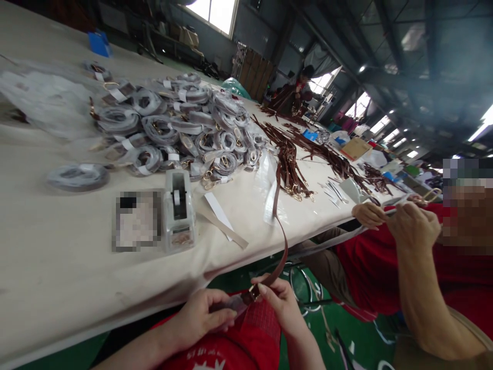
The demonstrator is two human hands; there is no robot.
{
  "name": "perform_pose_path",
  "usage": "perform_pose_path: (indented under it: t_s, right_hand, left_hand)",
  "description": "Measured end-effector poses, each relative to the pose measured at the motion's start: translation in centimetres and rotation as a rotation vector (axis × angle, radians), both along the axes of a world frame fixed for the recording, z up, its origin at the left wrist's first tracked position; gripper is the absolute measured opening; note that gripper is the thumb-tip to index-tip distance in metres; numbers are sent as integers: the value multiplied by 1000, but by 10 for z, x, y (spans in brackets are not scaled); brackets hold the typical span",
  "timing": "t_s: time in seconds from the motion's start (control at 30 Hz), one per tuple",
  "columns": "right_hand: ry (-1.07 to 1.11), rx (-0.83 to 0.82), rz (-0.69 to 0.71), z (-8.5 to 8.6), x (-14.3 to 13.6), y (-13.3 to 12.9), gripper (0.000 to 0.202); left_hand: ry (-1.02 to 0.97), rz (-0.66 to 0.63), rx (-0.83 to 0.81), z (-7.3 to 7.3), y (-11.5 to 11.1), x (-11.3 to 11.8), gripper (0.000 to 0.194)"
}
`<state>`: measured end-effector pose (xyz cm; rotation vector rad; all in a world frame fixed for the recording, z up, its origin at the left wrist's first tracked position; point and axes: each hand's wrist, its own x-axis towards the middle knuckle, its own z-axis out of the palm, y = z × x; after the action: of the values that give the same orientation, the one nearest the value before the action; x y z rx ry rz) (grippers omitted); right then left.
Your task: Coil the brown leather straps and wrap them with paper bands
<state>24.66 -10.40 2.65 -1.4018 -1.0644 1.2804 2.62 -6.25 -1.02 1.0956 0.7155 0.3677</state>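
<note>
A brown leather strap point(283, 252) runs from the table edge down to my lap, with a gold buckle point(254, 293) near its lower end. My right hand point(283, 303) pinches the strap right beside the buckle. Closed around the end left of the buckle, which looks covered in thin clear plastic, is my left hand point(210, 313). On the table ahead lie a tape dispenser point(179, 210) and paper strips point(219, 213). A clear plastic sheet point(271, 190) rests under the strap's upper part.
Coiled, plastic-wrapped straps point(192, 123) form a big heap on the table point(77, 288). Loose brown straps point(288, 164) lie farther right. At my right, a co-worker's hands point(408, 223) hold another strap. A clear plastic bag point(46, 97) sits at the left.
</note>
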Motion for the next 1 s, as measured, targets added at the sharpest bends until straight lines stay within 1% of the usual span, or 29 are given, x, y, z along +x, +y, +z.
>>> perform_pose_path:
  t_s: [0.1, 0.23, 0.27, 0.4, 0.47, 0.6, 0.67, 0.87, 1.0]
  right_hand:
    - [15, -21, -33, -1, -1, 0, 25]
    - [45, -65, -52, -3, -1, 2, 28]
    - [57, -69, -49, -3, -1, 3, 28]
    - [81, -60, -9, -2, -2, 7, 23]
    - [84, -56, 22, -1, -4, 8, 23]
    - [86, -58, 74, -2, -7, 10, 17]
    - [82, -59, 89, -3, -10, 11, 16]
    - [76, -69, 93, -6, -17, 12, 21]
    - [84, -115, 99, -9, -19, 12, 24]
  left_hand:
    - [28, 17, 22, 0, 0, -1, 36]
    - [84, 91, 149, 1, 0, -2, 33]
    - [87, 98, 159, 2, 0, -2, 33]
    - [38, 67, 35, 4, -2, 1, 38]
    - [16, 63, -9, 5, -2, 2, 40]
    - [9, 70, -22, 6, 0, 2, 41]
    - [14, 67, -9, 5, 1, 1, 42]
    - [69, 27, 74, -3, 3, -1, 42]
    - [77, -24, 231, -7, 2, -1, 44]
